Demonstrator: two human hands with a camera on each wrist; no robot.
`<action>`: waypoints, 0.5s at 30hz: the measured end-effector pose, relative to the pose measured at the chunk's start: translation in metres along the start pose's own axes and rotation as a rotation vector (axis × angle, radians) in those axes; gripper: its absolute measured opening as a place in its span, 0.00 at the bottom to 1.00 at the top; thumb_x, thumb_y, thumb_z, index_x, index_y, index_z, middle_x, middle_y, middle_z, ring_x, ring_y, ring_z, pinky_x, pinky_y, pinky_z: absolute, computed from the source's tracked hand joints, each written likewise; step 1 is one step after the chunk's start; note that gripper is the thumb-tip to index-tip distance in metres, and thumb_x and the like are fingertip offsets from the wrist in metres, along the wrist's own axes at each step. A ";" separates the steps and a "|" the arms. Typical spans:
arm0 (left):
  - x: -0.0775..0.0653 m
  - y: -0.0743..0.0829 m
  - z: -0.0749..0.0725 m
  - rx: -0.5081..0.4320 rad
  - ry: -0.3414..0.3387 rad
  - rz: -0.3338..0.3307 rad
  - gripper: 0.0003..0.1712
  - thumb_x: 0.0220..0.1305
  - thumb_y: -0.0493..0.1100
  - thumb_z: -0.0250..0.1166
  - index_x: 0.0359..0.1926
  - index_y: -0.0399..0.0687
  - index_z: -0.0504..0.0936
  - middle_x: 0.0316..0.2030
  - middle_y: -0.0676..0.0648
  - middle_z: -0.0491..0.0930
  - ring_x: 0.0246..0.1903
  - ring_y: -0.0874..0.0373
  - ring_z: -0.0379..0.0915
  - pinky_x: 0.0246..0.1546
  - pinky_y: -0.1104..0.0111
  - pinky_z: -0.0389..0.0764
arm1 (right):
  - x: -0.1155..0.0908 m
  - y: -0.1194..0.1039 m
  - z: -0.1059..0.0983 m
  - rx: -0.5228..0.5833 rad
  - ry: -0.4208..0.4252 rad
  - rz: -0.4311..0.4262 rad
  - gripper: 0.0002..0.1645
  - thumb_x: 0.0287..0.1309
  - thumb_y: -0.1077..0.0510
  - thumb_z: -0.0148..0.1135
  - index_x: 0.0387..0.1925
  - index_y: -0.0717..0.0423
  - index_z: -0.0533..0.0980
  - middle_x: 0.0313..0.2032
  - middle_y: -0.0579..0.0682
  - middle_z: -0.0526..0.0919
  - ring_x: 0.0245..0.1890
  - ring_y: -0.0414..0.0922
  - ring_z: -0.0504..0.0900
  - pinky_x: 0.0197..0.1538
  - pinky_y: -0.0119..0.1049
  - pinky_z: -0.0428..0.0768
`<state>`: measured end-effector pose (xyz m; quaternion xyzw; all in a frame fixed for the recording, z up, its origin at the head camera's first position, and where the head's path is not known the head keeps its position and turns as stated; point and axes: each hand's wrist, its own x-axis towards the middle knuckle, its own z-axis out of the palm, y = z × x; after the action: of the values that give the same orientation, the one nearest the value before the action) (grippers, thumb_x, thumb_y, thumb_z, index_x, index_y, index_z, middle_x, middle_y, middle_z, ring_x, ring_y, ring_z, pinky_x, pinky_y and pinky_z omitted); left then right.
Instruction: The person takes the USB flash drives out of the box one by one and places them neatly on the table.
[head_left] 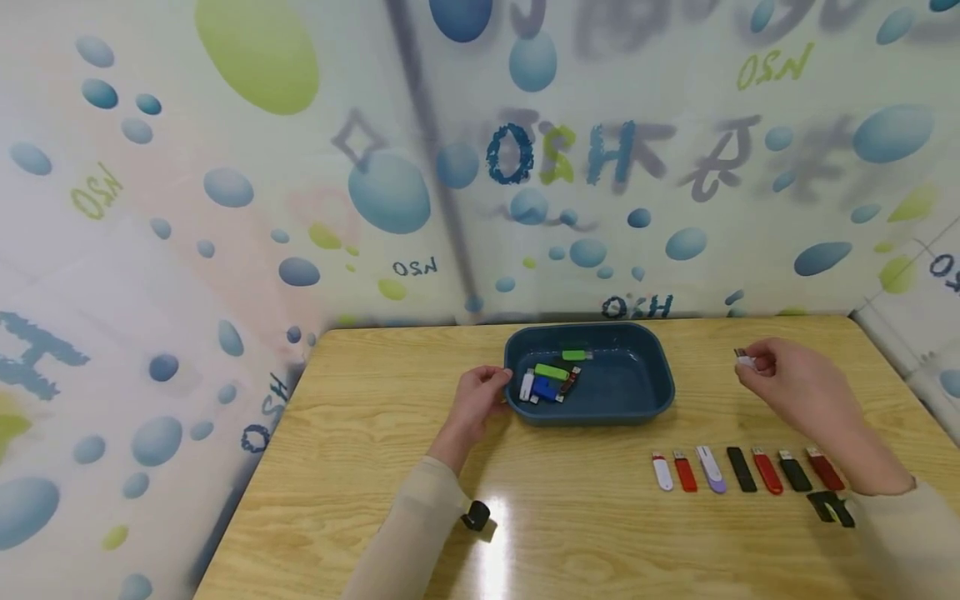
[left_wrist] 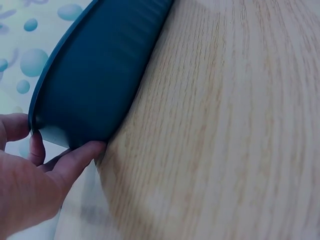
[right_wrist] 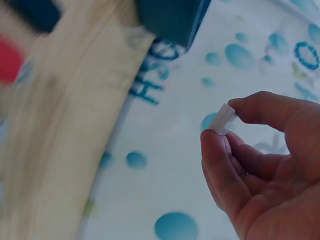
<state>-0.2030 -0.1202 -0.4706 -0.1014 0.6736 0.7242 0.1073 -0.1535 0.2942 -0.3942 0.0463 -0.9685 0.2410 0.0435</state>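
While the left hand [head_left: 474, 404] grips the left end of a dark blue tray [head_left: 588, 419], thumb up by the rim and fingers against the outside wall, the right hand [head_left: 806, 387] is off to the right of it, pinching a small white USB stick [head_left: 745, 358] between thumb and fingertips, held up clear of the tabletop [head_left: 360, 417]. The tray sits toward the far edge, and most of the stuff in it is bunched up on the left: a white stick [head_left: 527, 385], a blue one [head_left: 546, 389], a green one [head_left: 551, 372] and a dark reddish one [head_left: 572, 379], with another green stick [head_left: 573, 355] lying by itself near the far wall. Then nearer, over on the right, there's a pretty neat row of seven, going left to right: white with a red end [head_left: 662, 472], red [head_left: 686, 472], white and purple [head_left: 710, 469], plain black [head_left: 742, 470], a second red [head_left: 767, 471], black with a metal plug [head_left: 795, 472], and dark red [head_left: 826, 469], that last one just beside the right forearm.
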 end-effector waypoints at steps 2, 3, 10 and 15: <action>-0.001 0.001 0.000 0.000 0.011 -0.001 0.13 0.75 0.40 0.62 0.49 0.31 0.77 0.39 0.45 0.76 0.34 0.56 0.77 0.36 0.64 0.87 | -0.002 0.011 -0.002 -0.008 -0.009 0.013 0.24 0.68 0.54 0.61 0.50 0.75 0.78 0.38 0.63 0.85 0.35 0.58 0.83 0.34 0.53 0.80; -0.001 0.002 0.000 -0.001 0.014 0.001 0.13 0.75 0.40 0.62 0.49 0.31 0.78 0.39 0.45 0.76 0.34 0.56 0.77 0.36 0.64 0.87 | -0.003 0.016 -0.003 -0.013 -0.022 0.024 0.25 0.68 0.54 0.61 0.50 0.76 0.77 0.38 0.64 0.84 0.35 0.58 0.83 0.34 0.54 0.79; 0.000 0.004 -0.002 -0.005 0.013 -0.003 0.13 0.75 0.40 0.62 0.48 0.30 0.79 0.39 0.44 0.77 0.35 0.56 0.78 0.38 0.64 0.87 | -0.008 0.047 -0.002 -0.060 -0.079 0.085 0.25 0.66 0.54 0.64 0.46 0.79 0.76 0.35 0.65 0.83 0.30 0.55 0.79 0.33 0.53 0.80; 0.000 0.005 -0.003 0.005 0.004 -0.010 0.15 0.75 0.41 0.62 0.50 0.29 0.79 0.40 0.44 0.78 0.36 0.55 0.78 0.39 0.64 0.87 | -0.010 0.061 0.000 -0.074 -0.126 0.129 0.24 0.65 0.55 0.65 0.43 0.79 0.75 0.32 0.64 0.81 0.27 0.53 0.75 0.29 0.44 0.76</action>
<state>-0.2046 -0.1232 -0.4663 -0.1059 0.6751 0.7218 0.1096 -0.1499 0.3481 -0.4234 -0.0027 -0.9784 0.2041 -0.0314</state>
